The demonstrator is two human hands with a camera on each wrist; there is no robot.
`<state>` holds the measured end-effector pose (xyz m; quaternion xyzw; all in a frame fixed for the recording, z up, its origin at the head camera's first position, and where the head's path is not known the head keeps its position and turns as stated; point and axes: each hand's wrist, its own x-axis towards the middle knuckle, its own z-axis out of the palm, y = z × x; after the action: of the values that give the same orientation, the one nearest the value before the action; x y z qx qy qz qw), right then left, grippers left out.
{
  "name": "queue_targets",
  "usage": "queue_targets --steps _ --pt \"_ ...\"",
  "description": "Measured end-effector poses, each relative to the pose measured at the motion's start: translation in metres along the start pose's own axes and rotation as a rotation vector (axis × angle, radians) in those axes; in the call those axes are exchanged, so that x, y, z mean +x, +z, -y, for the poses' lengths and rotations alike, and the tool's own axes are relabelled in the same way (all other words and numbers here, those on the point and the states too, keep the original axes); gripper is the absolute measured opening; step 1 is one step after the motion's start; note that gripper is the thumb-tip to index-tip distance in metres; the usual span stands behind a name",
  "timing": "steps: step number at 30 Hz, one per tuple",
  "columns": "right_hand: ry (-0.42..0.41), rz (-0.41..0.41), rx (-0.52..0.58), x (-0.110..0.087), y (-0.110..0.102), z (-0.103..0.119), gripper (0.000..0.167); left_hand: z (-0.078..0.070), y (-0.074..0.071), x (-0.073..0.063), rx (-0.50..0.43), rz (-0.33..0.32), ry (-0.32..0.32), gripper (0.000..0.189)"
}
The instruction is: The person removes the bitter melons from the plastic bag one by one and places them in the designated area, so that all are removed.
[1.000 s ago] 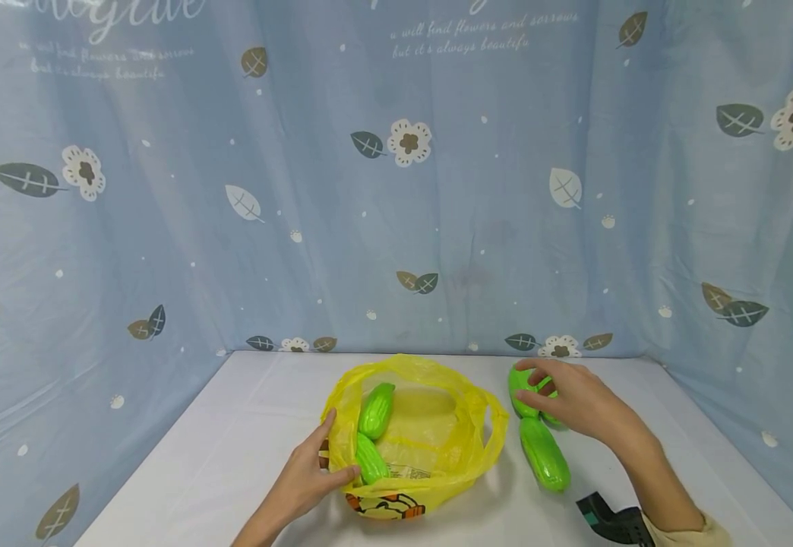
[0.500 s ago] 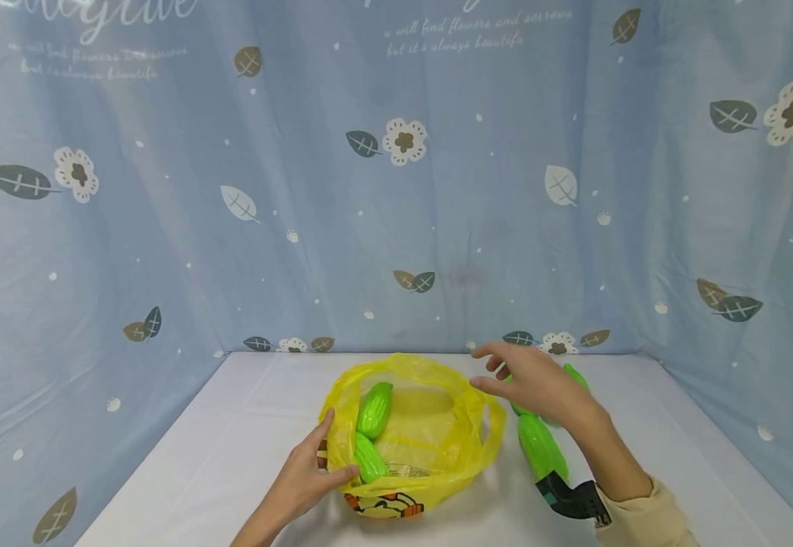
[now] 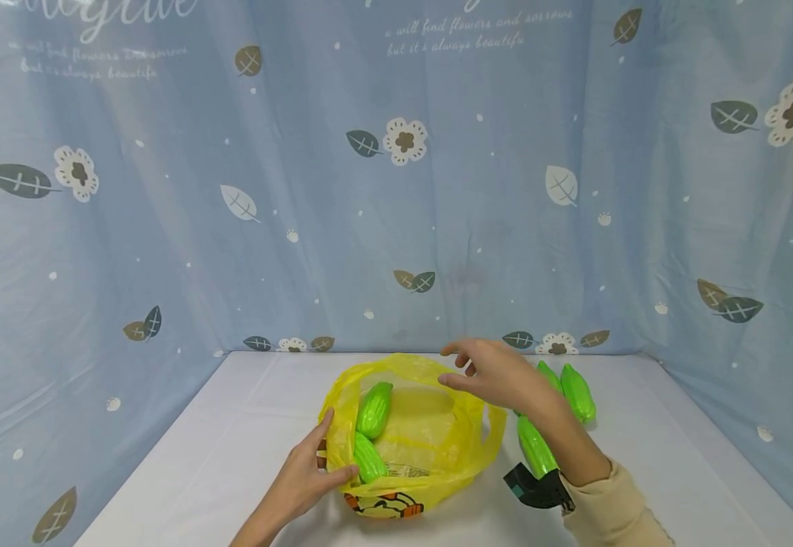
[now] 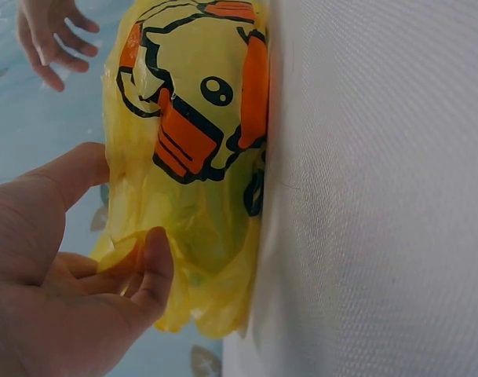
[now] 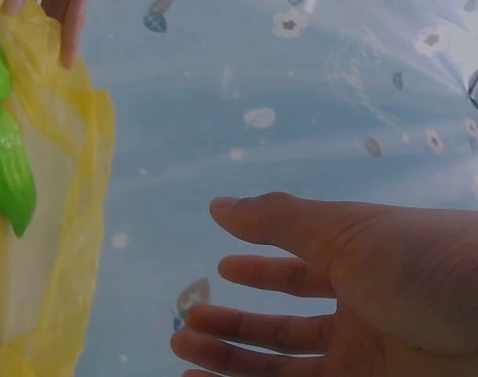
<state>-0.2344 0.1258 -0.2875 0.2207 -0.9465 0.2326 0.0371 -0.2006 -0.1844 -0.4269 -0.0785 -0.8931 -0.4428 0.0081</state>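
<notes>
A yellow plastic bag (image 3: 431, 486) with a cartoon print stands with its mouth open on the white table. Inside lie two glossy, ridged green gourds (image 3: 374, 410), one behind the other. My left hand (image 3: 301, 471) grips the bag's left side, its curled fingers (image 4: 156, 275) against the plastic in the left wrist view. Over the bag's far right rim hovers my right hand (image 3: 495, 372), fingers apart and loosely bent, with nothing in it. Right of the bag, more green gourds (image 3: 578, 393) lie on the table, partly hidden by my right forearm.
A black strap-like device (image 3: 538, 486) sits at my right wrist beside the beige sleeve (image 3: 611, 501). Behind and at both sides of the white table (image 3: 184, 471) hangs a blue curtain (image 3: 328, 228) patterned with leaves and flowers.
My right hand has moved left, from over the loose gourds to above the bag's far right rim. The left hand stays on the bag, and the two gourds inside keep their places.
</notes>
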Motion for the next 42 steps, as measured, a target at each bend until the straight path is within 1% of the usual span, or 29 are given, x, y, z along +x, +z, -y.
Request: queue_targets --steps 3,11,17,25,33,38,42 --pt "-0.013 0.002 -0.012 0.004 0.003 0.007 0.04 0.0 0.0 0.0 0.001 -0.005 0.002 0.102" --pt "-0.012 0.036 -0.007 0.017 0.015 0.023 0.037 -0.001 0.0 0.0 -0.001 -0.01 0.01 0.102" --pt "-0.017 0.087 0.01 0.027 0.03 0.025 0.038 -0.001 0.0 -0.001 -0.007 -0.005 0.012 0.102" --pt "0.009 0.163 0.003 0.033 0.047 0.027 0.039 0.002 0.0 0.0 -0.013 0.001 0.008 0.102" --pt "-0.036 0.211 -0.06 0.039 0.062 0.037 0.043 0.002 0.0 -0.001 -0.017 0.009 0.004 0.102" --pt "-0.023 0.262 -0.071 0.042 0.073 0.044 0.047 0.002 0.0 -0.001 -0.008 0.008 0.004 0.101" --pt "-0.03 0.3 -0.066 0.043 0.081 0.051 0.047 0.002 0.0 0.0 -0.002 0.003 0.005 0.101"
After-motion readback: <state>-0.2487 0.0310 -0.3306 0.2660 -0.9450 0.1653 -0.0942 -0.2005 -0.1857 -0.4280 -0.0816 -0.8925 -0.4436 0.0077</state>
